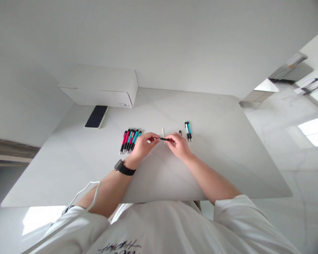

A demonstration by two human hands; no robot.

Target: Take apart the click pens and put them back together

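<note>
Between my two hands is a small black pen part (163, 139), held roughly level above the table. My left hand (145, 144) pinches its left end and my right hand (178, 145) pinches its right end. A thin white stick (163, 132), perhaps a pen refill, lies just beyond the fingers, partly hidden by them. Left of my left hand lies a row of several red and turquoise pens (129, 140) with black grips. Beyond my right hand is a small dark piece (180, 133), mostly covered. Two pens (188, 131), one white and one turquoise, lie to its right.
A long white box (98, 88) stands at the back left against the wall. In front of it lies a phone (96, 116) with a dark screen. The white table (228, 148) has rounded front corners. A white cable (95, 194) runs along my left arm.
</note>
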